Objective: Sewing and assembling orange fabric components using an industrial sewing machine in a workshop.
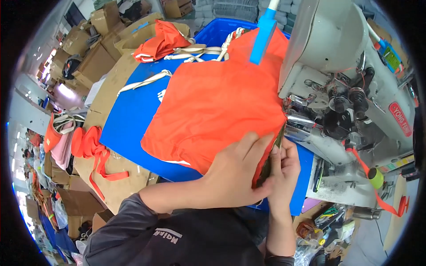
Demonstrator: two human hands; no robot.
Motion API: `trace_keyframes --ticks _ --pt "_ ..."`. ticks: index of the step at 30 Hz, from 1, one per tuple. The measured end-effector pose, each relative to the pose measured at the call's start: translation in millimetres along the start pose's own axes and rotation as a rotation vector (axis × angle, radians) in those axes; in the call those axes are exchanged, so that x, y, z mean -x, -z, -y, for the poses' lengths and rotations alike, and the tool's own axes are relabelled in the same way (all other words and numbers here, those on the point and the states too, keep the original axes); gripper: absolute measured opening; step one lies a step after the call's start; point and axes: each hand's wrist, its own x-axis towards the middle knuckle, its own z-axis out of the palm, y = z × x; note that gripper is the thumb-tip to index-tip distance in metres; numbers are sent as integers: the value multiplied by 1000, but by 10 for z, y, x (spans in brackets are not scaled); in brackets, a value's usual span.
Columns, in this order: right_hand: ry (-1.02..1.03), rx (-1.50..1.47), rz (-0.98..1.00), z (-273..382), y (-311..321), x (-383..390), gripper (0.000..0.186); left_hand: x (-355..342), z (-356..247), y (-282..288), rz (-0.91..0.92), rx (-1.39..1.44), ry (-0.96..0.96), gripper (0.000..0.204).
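A large orange fabric piece [208, 102] lies over a blue board [124, 119], its right edge running into the metal feed of a pale industrial sewing machine [319, 53]. A dark olive layer [277, 139] shows along that edge. My left hand [237, 168] lies over the fabric's lower right corner, fingers bent and thumb at the edge, holding it. My right hand [284, 170] pinches the same edge from the right, just below the left hand's fingertips. What lies under the fingers is partly hidden.
Orange tape coils [91, 142] sit on the wooden table [97, 177] at left. Cream straps [142, 82] and an orange bundle [162, 40] lie behind the fabric, near a blue crate [213, 26]. A blue-handled object [262, 35] hangs above. Cartons [88, 66] are stacked beyond.
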Motion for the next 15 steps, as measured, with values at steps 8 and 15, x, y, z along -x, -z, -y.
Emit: trace_keyframes --ticks 8,15 --pt "69 136 74 -30 170 165 26 -28 -146 -88 90 -146 21 42" --pt "73 67 59 14 121 183 27 -45 -185 -118 15 30 23 35"
